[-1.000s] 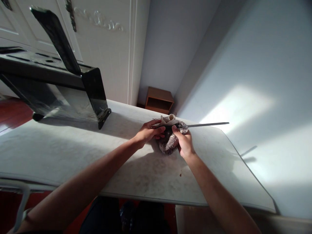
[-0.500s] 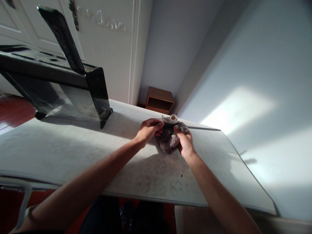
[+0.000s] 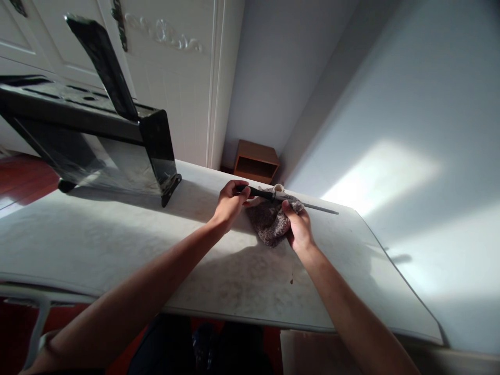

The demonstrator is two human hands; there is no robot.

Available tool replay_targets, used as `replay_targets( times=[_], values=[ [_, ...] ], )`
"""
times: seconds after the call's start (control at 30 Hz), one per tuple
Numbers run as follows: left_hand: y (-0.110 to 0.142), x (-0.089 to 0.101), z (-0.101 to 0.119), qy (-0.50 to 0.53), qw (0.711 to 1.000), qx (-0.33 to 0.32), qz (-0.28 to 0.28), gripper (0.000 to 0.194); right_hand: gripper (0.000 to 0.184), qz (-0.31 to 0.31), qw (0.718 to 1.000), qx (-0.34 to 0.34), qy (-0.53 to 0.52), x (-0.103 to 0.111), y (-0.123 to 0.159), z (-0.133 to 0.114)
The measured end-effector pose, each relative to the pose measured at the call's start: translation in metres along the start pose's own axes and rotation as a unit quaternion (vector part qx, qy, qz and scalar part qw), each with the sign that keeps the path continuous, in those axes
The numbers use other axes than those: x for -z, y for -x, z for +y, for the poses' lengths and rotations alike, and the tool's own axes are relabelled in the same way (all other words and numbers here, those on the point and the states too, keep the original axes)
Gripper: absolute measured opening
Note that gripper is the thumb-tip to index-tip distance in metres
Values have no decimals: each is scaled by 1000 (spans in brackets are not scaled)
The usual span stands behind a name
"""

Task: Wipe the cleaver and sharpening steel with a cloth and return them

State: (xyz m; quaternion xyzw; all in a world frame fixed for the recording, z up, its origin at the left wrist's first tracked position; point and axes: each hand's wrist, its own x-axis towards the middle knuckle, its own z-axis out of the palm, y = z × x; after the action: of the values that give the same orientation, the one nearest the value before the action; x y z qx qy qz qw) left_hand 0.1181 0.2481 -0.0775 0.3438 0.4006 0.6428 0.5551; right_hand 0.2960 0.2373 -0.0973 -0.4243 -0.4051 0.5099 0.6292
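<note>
My left hand point(image 3: 230, 204) is closed round the black handle of a sharpening steel point(image 3: 258, 193), whose thin grey rod points right. A speckled brown cloth point(image 3: 269, 224) is bunched under and around the rod just beyond the handle. My right hand point(image 3: 299, 225) pinches the cloth against the rod, thumb on top. The rod's tip sticks out past the cloth to the right, above the table. Part of the rod is hidden by the cloth and the right thumb.
A black knife block point(image 3: 152, 146) with clear sides stands on the left of the pale table point(image 3: 136, 234), one black-handled knife point(image 3: 103, 65) upright in it. Behind are a white cabinet point(image 3: 175, 94) and a small brown box point(image 3: 255, 151). A wall point(image 3: 429, 104) borders the right.
My left hand has moved left with the handle, drawing the rod leftward through the cloth, so less of it sticks out on the right. My right hand has hardly moved.
</note>
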Motion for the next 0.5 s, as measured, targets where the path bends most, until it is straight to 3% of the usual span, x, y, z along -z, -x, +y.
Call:
replay_targets(
  times=[0.2, 0.27, 0.5],
  values=[
    [-16, 13, 6, 84, 992, 45, 80, 13, 43, 59, 998, -24, -23, 3, -5, -2],
    [-21, 17, 11, 135, 984, 69, 97, 19, 44, 73, 997, -27, -27, 3, -7, -3],
    [-33, 27, 22, 221, 965, 79, 121, 36, 44, 58, 997, -28, -44, 3, -6, -5]
  ],
)
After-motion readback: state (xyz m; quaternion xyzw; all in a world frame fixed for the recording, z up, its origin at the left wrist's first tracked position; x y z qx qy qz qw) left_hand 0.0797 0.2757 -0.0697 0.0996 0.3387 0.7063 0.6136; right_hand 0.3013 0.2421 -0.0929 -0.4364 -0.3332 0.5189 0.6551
